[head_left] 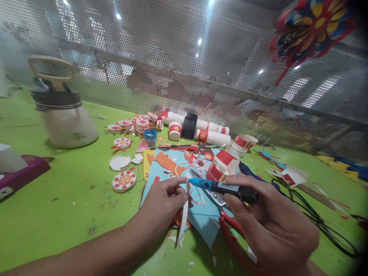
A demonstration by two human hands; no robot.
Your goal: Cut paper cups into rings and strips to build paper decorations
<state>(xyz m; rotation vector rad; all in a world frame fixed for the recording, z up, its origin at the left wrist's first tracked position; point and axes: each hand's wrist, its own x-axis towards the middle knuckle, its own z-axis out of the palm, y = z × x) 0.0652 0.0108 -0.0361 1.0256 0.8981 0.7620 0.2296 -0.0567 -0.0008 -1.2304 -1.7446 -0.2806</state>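
Observation:
My left hand point(169, 197) pinches a narrow white paper strip point(184, 218) between thumb and fingers, and the strip's loose end hangs down. In my right hand point(270, 222) is a blue and black marker-like pen point(221, 187); its pointed blue end is at the top of the strip by my left fingertips. I cannot tell whether that tip touches the paper. Red-handled scissors point(227, 220) lie beneath my hands on light blue paper point(202, 226), partly hidden by my right hand. A cut red and white paper cup point(222, 165) stands just behind the pen.
Round white discs with red patterns point(124, 181) lie on the left of the green table point(71, 214). Behind them are a blue jar point(150, 137), a phone point(189, 125) and stacked paper cups point(212, 137). A large jug point(64, 119) stands far left; a black cable point(313, 214) runs right.

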